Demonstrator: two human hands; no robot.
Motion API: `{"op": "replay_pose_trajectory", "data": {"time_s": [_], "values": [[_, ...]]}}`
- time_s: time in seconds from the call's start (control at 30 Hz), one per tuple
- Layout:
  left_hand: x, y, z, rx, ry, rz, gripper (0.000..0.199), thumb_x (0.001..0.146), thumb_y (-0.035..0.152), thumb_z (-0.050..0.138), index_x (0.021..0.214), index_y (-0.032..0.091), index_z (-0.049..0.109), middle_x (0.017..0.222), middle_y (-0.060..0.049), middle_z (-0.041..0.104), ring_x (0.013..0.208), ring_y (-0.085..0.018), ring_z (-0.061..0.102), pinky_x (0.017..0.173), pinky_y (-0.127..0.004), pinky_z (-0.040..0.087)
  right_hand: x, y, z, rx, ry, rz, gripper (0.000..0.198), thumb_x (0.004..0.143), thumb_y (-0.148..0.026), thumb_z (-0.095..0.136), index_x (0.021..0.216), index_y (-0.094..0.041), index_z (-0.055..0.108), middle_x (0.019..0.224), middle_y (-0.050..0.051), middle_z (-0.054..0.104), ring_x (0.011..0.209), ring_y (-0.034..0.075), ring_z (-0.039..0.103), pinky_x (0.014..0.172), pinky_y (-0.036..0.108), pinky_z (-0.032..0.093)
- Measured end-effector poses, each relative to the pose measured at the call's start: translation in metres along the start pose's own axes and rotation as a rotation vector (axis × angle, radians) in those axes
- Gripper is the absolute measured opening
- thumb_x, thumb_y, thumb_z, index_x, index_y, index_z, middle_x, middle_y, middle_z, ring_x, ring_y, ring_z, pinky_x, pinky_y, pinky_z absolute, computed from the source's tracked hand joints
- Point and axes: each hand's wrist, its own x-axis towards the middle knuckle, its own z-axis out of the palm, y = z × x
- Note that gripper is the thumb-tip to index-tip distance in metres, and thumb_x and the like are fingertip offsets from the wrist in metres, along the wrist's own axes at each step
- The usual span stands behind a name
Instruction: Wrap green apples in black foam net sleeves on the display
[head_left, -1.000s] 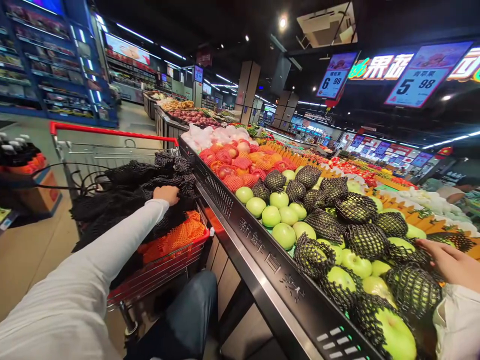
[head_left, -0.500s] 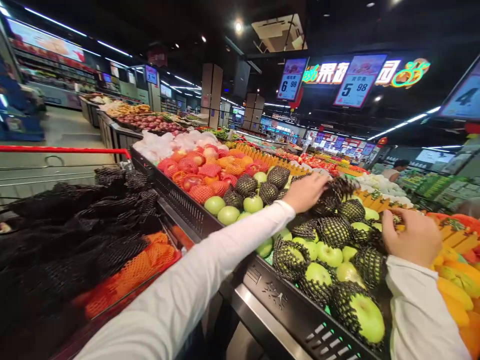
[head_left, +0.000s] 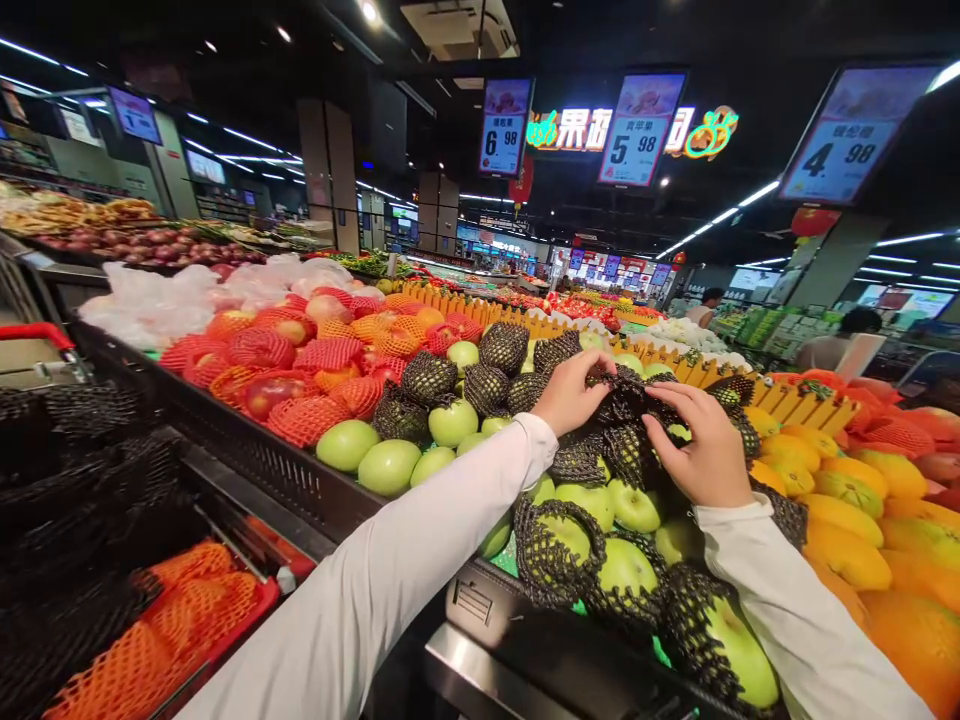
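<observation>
My left hand (head_left: 574,392) is closed in a pinch on a black foam fruit net (head_left: 624,395), over the middle of the green apple bin. My right hand (head_left: 701,445) comes in from the other side, fingertips at the net's right edge, thumb held apart from the fingers. Its far fingers are partly hidden. Beneath both hands lie green apples (head_left: 634,505), several of them wrapped in black foam nets. Nearest me, one netted apple (head_left: 739,650) shows much of its bare skin. A loosely netted apple (head_left: 562,535) sits at the bin's front edge.
Red apples (head_left: 270,395) in red and orange nets lie left, oranges (head_left: 847,500) right. A cart with a red rim (head_left: 262,600) holds black nets (head_left: 67,520) and orange nets (head_left: 172,620) at lower left. A price sign (head_left: 641,130) hangs overhead. People stand far right.
The view has turned right. My right hand has moved in beside my left, and both are now at the same black net. The left hand has drawn slightly nearer.
</observation>
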Motion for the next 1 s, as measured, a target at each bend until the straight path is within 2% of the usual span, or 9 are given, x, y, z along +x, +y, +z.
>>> {"op": "replay_pose_trajectory", "data": {"time_s": [0.07, 0.17, 0.3, 0.4, 0.5, 0.63, 0.77, 0.87, 1.0], "values": [[-0.001, 0.001, 0.002, -0.013, -0.017, 0.067, 0.019, 0.079, 0.000, 0.053, 0.089, 0.015, 0.057, 0.099, -0.004, 0.062, 0.092, -0.013, 0.059, 0.070, -0.020, 0.045, 0.001, -0.001, -0.003, -0.011, 0.041, 0.057, 0.024, 0.095, -0.026, 0.061, 0.115, -0.015, 0.067, 0.115, 0.011, 0.070, 0.106, 0.027, 0.066, 0.094, 0.042, 0.054], [-0.004, 0.004, 0.004, -0.027, -0.037, 0.169, 0.025, 0.075, -0.006, 0.043, 0.083, 0.015, 0.053, 0.103, -0.007, 0.060, 0.102, -0.015, 0.059, 0.073, -0.021, 0.047, 0.001, -0.003, -0.005, 0.034, 0.046, 0.189, 0.029, 0.093, -0.031, 0.064, 0.117, -0.015, 0.067, 0.107, 0.010, 0.071, 0.085, 0.021, 0.068, 0.071, 0.033, 0.055], [-0.006, 0.007, 0.003, -0.060, -0.069, 0.308, 0.026, 0.072, -0.007, 0.039, 0.079, 0.016, 0.050, 0.106, -0.007, 0.061, 0.110, -0.016, 0.058, 0.086, -0.025, 0.048, -0.001, -0.003, -0.003, 0.132, -0.045, 0.382, 0.029, 0.088, -0.037, 0.067, 0.108, -0.017, 0.071, 0.084, 0.004, 0.069, 0.055, 0.014, 0.057, 0.058, 0.029, 0.048], [-0.007, 0.008, 0.004, -0.118, -0.117, 0.277, 0.024, 0.080, -0.002, 0.042, 0.091, 0.017, 0.050, 0.109, -0.007, 0.061, 0.109, -0.016, 0.059, 0.089, -0.028, 0.049, -0.002, -0.005, -0.002, 0.137, -0.074, 0.463, 0.020, 0.086, -0.037, 0.063, 0.088, -0.019, 0.069, 0.072, 0.002, 0.066, 0.052, 0.013, 0.055, 0.057, 0.028, 0.044], [-0.008, 0.008, 0.005, -0.180, -0.121, 0.184, 0.017, 0.092, 0.014, 0.051, 0.107, 0.020, 0.047, 0.118, -0.007, 0.056, 0.106, -0.015, 0.058, 0.080, -0.025, 0.049, 0.000, -0.009, -0.002, 0.149, -0.039, 0.495, 0.017, 0.086, -0.037, 0.057, 0.084, -0.020, 0.060, 0.069, 0.001, 0.063, 0.050, 0.012, 0.053, 0.054, 0.027, 0.040], [-0.009, 0.012, 0.004, -0.080, 0.002, 0.176, 0.034, 0.092, 0.044, 0.066, 0.087, 0.019, 0.043, 0.087, 0.000, 0.049, 0.080, -0.010, 0.051, 0.071, -0.022, 0.043, 0.002, -0.012, -0.002, 0.218, -0.014, 0.498, 0.017, 0.090, -0.039, 0.051, 0.087, -0.022, 0.050, 0.061, -0.002, 0.056, 0.047, 0.013, 0.050, 0.051, 0.027, 0.037], [-0.012, 0.017, 0.003, -0.047, -0.092, 0.153, 0.052, 0.084, 0.060, 0.071, 0.073, 0.017, 0.043, 0.067, 0.005, 0.039, 0.062, -0.007, 0.038, 0.061, -0.020, 0.034, 0.002, -0.015, -0.001, 0.311, -0.040, 0.484, 0.017, 0.091, -0.039, 0.051, 0.088, -0.023, 0.044, 0.054, -0.005, 0.052, 0.044, 0.012, 0.044, 0.049, 0.027, 0.033], [-0.013, 0.017, 0.005, 0.001, -0.130, 0.125, 0.041, 0.076, 0.045, 0.081, 0.083, 0.015, 0.053, 0.073, 0.003, 0.050, 0.065, -0.006, 0.043, 0.060, -0.018, 0.035, 0.002, -0.019, -0.001, 0.343, -0.007, 0.482, 0.018, 0.090, -0.038, 0.053, 0.087, -0.023, 0.043, 0.055, -0.006, 0.048, 0.043, 0.010, 0.040, 0.047, 0.027, 0.031], [-0.011, 0.012, 0.004, 0.063, -0.111, 0.153, 0.014, 0.075, 0.009, 0.065, 0.087, 0.013, 0.058, 0.081, 0.001, 0.059, 0.071, -0.007, 0.051, 0.063, -0.017, 0.038, 0.003, -0.018, -0.002, 0.249, 0.219, 0.539, 0.021, 0.075, -0.027, 0.062, 0.084, -0.024, 0.044, 0.066, -0.003, 0.050, 0.049, 0.010, 0.045, 0.048, 0.026, 0.037]]}}
